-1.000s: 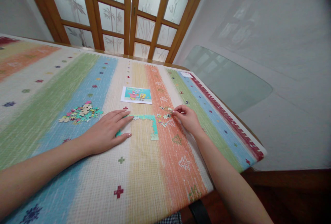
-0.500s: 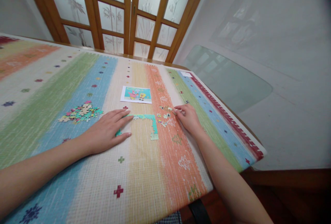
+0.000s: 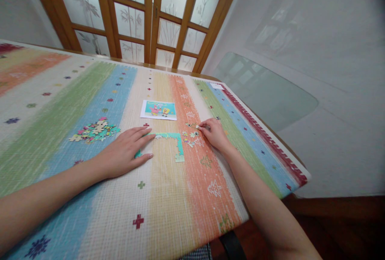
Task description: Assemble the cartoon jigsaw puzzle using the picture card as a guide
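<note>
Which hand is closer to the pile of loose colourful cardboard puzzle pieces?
Left. The left hand lies flat just right of the pile of loose colourful cardboard puzzle pieces; the right hand is much farther right, past the joined teal puzzle border.

A tablecloth point(image 3: 168, 196) striped in green, blue, cream, orange and red, dotted with small crosses, covers the table, and a small white-bordered cartoon picture card point(image 3: 159, 109) lies flat on its cream stripe. A heap of loose puzzle pieces point(image 3: 94, 130) sits well to the left, on the green and blue stripes. Behind the table stands a wooden door point(image 3: 150, 15) of 2 leaves with frosted panes, and to the right a round-edged glass pane point(image 3: 264, 95) shows against the white wall point(image 3: 315, 31).
</note>
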Motion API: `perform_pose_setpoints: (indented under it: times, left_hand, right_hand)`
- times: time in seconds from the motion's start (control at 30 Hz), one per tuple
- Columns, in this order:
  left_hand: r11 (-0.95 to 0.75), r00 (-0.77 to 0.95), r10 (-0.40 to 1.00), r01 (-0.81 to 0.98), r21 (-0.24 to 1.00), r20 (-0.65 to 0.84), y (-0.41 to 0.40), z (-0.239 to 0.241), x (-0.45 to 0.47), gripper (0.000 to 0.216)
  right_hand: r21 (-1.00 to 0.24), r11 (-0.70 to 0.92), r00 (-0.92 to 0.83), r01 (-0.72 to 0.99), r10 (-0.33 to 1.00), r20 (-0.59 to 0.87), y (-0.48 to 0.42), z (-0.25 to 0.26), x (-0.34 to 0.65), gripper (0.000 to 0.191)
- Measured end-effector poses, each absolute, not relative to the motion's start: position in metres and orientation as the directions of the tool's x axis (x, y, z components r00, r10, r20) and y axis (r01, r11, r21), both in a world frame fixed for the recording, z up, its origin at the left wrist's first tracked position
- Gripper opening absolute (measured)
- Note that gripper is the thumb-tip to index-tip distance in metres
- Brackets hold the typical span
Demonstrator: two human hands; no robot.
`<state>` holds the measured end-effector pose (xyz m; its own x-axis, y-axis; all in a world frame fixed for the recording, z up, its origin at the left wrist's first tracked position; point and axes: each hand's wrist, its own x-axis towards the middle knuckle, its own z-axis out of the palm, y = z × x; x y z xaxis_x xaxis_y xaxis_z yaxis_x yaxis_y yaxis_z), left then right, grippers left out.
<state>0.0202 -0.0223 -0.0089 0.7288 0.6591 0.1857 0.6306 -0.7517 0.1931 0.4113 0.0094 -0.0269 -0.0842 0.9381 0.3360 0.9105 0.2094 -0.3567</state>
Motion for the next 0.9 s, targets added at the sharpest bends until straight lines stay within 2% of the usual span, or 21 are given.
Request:
perform_pose_setpoints:
  times: [0.37,0.63,0.77,0.83,0.9]
  left_hand:
    - [-0.754,0.729,0.657,0.63,0.188,0.19,-0.022,-0.009,0.02,0.059]
    - [-0.747,0.723,0.664,0.624,0.23,0.193,-0.023,-0.008,0.02,0.059]
    - [-0.727,0.704,0.677,0.595,0.343,0.214,-0.019,-0.006,0.018,0.051]
    - [-0.689,0.668,0.707,0.575,0.441,0.233,-0.014,-0.007,0.016,0.049]
    - [-0.649,0.638,0.733,0.555,0.52,0.235,-0.009,-0.008,0.013,0.049]
  right_hand:
    - [-0.477,0.242,-0.087,0.845,0.942,0.323,0.006,-0.018,0.408,0.012]
    - [-0.547,0.224,-0.029,0.807,0.939,0.342,-0.001,-0.007,0.4,0.014]
    - [-0.664,0.237,0.031,0.709,0.93,0.365,-0.011,0.006,0.386,0.017]
    - [-0.735,0.252,-0.014,0.629,0.95,0.313,-0.021,0.018,0.368,0.018]
    - [-0.749,0.281,-0.168,0.6,0.96,0.225,-0.031,0.032,0.344,0.014]
